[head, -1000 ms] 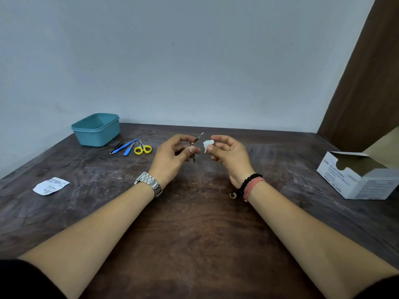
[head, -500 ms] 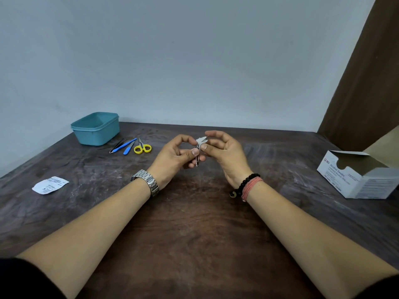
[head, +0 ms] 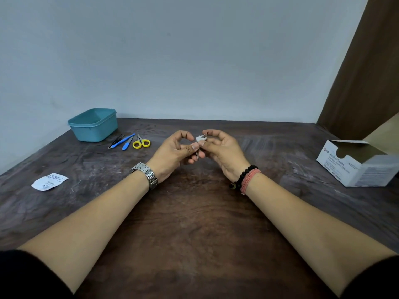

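Above the middle of the dark wooden table (head: 194, 223), my left hand (head: 174, 152) pinches a thin metal tool (head: 197, 156) between thumb and fingers. Its lower end pokes out below my fingers and its tip shows near my right fingertips. My right hand (head: 222, 151) pinches a small white swab (head: 200, 138) around the tool's upper part. The two hands touch at the fingertips. A metal watch is on my left wrist, bead and thread bracelets on the right.
A teal plastic tub (head: 94, 125) stands at the back left. Beside it lie black tweezers (head: 115, 140), two blue-handled tools (head: 125, 141) and yellow-handled scissors (head: 141, 143). A torn white wrapper (head: 49, 181) lies at left. An open white swab box (head: 358, 162) sits at right.
My hands came together from a small gap. The swab in my right hand now wraps the tool held by my left, and the tool's tip points more to the right.
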`<state>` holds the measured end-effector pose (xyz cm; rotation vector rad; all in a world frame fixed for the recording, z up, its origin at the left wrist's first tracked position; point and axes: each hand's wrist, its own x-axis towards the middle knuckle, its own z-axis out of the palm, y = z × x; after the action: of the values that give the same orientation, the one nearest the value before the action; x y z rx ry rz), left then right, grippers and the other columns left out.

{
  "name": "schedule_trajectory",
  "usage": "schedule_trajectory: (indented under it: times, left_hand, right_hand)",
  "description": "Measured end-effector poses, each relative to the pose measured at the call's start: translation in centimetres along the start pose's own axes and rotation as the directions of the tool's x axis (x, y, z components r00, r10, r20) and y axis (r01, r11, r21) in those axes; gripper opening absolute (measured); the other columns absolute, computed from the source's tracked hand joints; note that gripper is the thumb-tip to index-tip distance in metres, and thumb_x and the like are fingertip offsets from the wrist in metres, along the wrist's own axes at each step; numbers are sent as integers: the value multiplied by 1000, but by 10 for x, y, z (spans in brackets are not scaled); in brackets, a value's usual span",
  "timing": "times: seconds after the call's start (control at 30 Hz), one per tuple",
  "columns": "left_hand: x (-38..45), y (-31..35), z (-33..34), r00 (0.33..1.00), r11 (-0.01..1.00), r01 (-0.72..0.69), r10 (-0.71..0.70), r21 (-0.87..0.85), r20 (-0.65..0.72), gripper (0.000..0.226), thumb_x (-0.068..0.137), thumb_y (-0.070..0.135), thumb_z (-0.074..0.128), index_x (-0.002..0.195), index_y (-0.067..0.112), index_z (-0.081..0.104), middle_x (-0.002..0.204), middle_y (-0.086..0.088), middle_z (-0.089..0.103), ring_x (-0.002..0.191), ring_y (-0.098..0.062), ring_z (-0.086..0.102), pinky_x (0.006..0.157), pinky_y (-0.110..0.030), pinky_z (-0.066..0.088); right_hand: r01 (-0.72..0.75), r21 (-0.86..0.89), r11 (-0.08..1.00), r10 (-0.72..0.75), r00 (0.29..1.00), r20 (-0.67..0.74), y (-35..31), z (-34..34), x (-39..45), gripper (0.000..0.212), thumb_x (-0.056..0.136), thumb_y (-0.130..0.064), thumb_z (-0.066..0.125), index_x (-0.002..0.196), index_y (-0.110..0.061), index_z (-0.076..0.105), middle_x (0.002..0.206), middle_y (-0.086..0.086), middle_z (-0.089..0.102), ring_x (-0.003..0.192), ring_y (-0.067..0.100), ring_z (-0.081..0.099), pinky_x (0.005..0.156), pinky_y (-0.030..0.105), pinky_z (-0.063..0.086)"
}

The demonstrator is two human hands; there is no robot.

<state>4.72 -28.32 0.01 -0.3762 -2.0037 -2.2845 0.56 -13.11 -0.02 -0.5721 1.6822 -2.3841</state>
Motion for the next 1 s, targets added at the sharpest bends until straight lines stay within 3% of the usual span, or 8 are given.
schedule_trajectory:
  times: [0.2, 0.37, 0.83, 1.0]
  left_hand:
    - [2, -1, 0, 1000, 1000, 14, -14, 21, 2, 11, 93, 5, 53, 96, 13, 48, 71, -10, 71, 53, -9, 55, 56, -17, 49]
    - [0, 1, 0, 1000, 999, 17, -17, 34, 12, 9, 93, 6, 54, 101, 11, 54, 72, -7, 71, 55, -8, 57, 56, -16, 49]
    - [2, -1, 0, 999, 998, 34, -34, 57, 1, 19, 94, 8, 53, 113, 7, 53, 72, -8, 71, 52, -7, 55, 55, -16, 49]
    - [1, 0, 1, 999, 998, 36, -36, 55, 2, 18, 94, 7, 52, 112, 7, 53, 71, -7, 70, 53, -7, 56, 54, -16, 48]
  right_hand:
    - [54, 6, 999, -53, 996, -77, -7, -7, 3, 28, 84, 5, 66, 105, -11, 57, 85, 4, 70, 77, 12, 66, 72, 24, 54]
    - [32, -41, 999, -32, 999, -15, 0, -2, 1, 31, 84, 6, 65, 109, -9, 55, 85, 6, 70, 74, 14, 66, 76, 27, 55]
    - [83, -66, 994, -87, 994, -68, -10, -6, 5, 31, 82, 3, 68, 108, -10, 57, 87, 6, 71, 80, 13, 67, 70, 23, 54]
    - [69, -125, 990, -73, 997, -28, -3, -2, 2, 31, 82, 1, 69, 109, -8, 59, 85, 3, 72, 80, 11, 67, 71, 22, 53]
